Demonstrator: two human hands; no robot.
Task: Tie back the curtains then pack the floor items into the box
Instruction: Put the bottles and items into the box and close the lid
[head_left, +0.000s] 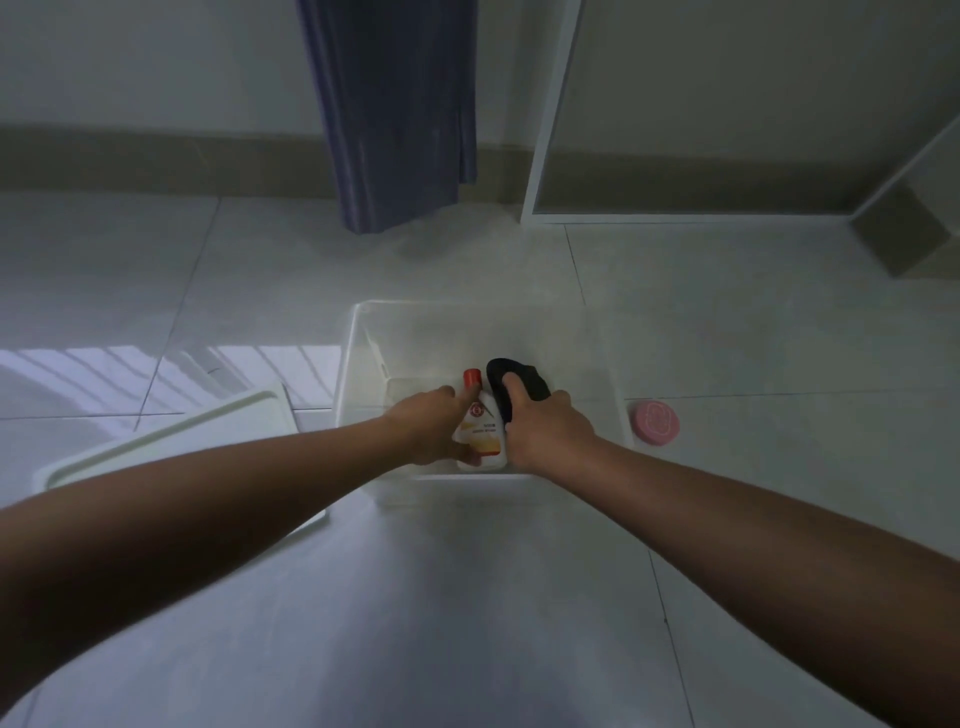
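- Both hands reach into the translucent white plastic box (353, 364) on the tiled floor – the left hand (426, 428) wraps a white bottle with a red cap (480, 423), the right hand (545, 431) clasps a black rounded item (511, 382), likely lowering both side by side.
- Each grip is closed on its item.
- A pink round lidded tub (655, 422) waits on the floor beside the box – the flat white lid (171, 441) lies to its left.
- What the black item is stays unclear; the blue curtain (395, 114) is cut off above.

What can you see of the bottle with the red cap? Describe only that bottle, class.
The bottle is small, white and plastic-looking, with a red screw cap and an orange-yellow label whose print is too small to read. It sits inside the translucent box, cap pointing away. The left hand grips its side; the right hand, holding a black item, is beside it.
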